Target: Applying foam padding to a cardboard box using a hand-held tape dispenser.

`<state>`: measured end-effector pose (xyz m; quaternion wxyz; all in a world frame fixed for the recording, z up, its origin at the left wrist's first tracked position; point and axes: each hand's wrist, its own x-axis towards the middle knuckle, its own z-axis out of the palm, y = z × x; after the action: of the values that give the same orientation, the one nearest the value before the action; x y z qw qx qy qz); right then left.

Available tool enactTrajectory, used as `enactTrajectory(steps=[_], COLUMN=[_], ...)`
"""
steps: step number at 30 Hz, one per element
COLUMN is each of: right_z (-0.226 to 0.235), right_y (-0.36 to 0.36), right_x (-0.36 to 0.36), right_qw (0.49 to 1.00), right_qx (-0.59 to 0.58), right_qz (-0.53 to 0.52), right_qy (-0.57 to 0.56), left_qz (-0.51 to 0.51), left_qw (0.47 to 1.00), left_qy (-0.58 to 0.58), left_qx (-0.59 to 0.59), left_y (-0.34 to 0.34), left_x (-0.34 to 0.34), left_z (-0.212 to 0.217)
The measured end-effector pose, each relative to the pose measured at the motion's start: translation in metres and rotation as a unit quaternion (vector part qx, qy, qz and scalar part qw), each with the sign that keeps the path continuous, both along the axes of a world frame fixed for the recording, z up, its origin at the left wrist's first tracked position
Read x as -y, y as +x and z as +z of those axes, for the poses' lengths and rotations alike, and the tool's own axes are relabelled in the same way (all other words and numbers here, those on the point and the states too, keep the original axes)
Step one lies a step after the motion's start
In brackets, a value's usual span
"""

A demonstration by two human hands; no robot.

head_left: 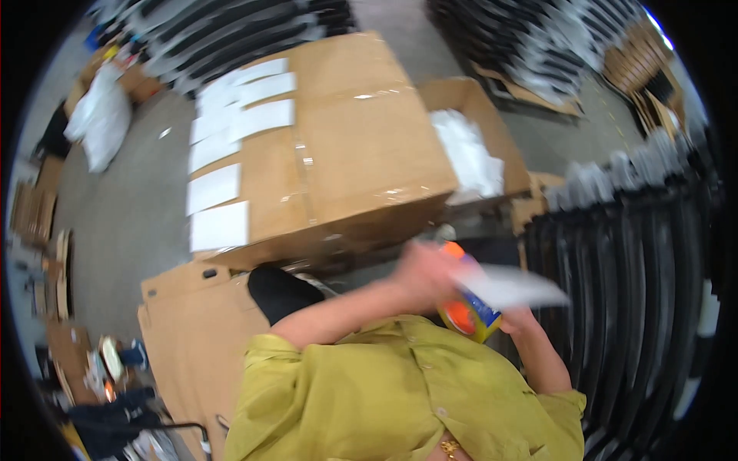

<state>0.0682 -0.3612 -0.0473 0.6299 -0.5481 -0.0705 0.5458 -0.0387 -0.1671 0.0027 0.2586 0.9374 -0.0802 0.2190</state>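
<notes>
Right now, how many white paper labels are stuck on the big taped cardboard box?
7 on the big box, in a column down its left side: four overlapping near the far corner, then three lower. More may be hidden.

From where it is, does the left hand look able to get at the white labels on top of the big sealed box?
Probably yes: the left hand hovers just past the sealed box's near edge, and nothing lies between it and the white labels on the open top.

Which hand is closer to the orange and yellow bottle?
The right. The right hand is wrapped around the orange and yellow bottle from its right side. The blurred left hand is just above it, up by the bottle's top, near a white sheet.
</notes>
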Motion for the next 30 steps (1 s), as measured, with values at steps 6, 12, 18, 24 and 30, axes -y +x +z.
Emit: enactTrajectory(steps=[6,12,18,24,30], right_z=[-0.016,-0.018,-0.016,-0.015,0.015], right_y=[-0.002,0.000,-0.012,-0.021,-0.049], right_x=[-0.003,0.006,0.005,-0.001,0.020], right_qw=[0.999,0.998,0.998,0.996,0.992], right_qx=[-0.018,-0.030,-0.017,-0.008,0.013], right_qz=[-0.018,-0.031,-0.025,-0.032,-0.113], right_qy=[-0.044,-0.054,-0.063,-0.083,-0.059], left_qz=[0.044,0.460,0.538,0.494,0.507], left_qw=[0.967,0.837,0.763,0.801,0.744], left_qy=[0.056,0.297,0.285,0.265,0.321], left_qx=[0.244,-0.013,-0.218,-0.210,-0.294], left_y=[-0.034,-0.127,-0.117,-0.149,-0.124], left_x=[-0.038,-0.193,-0.267,-0.335,-0.310], left_z=[0.052,0.042,-0.015,-0.092,-0.033])
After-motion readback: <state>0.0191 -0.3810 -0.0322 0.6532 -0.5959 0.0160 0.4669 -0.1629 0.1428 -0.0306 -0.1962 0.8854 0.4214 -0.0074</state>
